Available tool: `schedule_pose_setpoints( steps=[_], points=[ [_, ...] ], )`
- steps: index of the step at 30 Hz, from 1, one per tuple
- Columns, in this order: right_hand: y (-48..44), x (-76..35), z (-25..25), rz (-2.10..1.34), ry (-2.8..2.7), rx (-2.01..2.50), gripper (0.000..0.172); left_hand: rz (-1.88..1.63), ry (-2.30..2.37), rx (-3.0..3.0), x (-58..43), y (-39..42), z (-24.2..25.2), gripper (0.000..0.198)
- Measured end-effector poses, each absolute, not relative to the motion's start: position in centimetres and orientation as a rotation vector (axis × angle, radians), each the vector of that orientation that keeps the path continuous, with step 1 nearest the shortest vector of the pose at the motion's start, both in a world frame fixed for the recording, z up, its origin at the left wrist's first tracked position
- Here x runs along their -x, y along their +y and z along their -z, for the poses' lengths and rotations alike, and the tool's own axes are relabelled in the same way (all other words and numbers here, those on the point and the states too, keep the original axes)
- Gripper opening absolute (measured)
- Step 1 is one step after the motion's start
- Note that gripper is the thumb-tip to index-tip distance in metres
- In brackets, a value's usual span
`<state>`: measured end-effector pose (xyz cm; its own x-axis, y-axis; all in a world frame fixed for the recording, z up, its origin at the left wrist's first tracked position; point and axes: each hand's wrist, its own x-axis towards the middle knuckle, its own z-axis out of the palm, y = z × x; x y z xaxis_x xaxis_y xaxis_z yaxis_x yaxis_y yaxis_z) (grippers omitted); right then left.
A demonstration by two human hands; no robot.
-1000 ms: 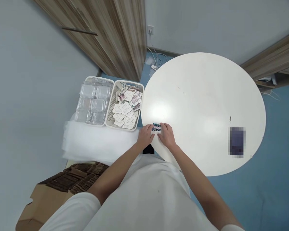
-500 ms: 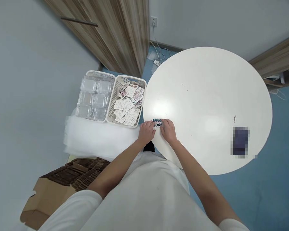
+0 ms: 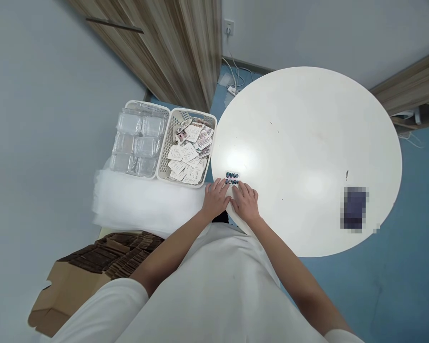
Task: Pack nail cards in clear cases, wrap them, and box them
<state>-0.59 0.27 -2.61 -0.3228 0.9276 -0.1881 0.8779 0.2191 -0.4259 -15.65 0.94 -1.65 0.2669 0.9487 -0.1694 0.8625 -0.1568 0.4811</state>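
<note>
We have drawn our left hand (image 3: 215, 199) and right hand (image 3: 246, 202) back off the card (image 3: 232, 178), so it lies released on the table (image 3: 307, 143) just beyond our flat, loosely joined fingers, which pinch nothing.

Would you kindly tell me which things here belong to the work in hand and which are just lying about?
In hand: left hand and right hand, both at the edge of the round white table; nail card just beyond their fingertips.
Lying about, untouched: basket of printed cards; basket of clear cases; white foam sheet; cardboard box; blurred dark object.
</note>
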Motion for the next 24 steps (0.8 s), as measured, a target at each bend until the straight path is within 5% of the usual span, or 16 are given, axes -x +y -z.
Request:
schedule_pose_setpoints(
  steps=[24],
  points=[
    [3.3,2.1,2.5,-0.671,-2.353,1.836,0.039,-0.242,1.619,-2.023,16.2,3.1,2.5,0.043]
  ],
)
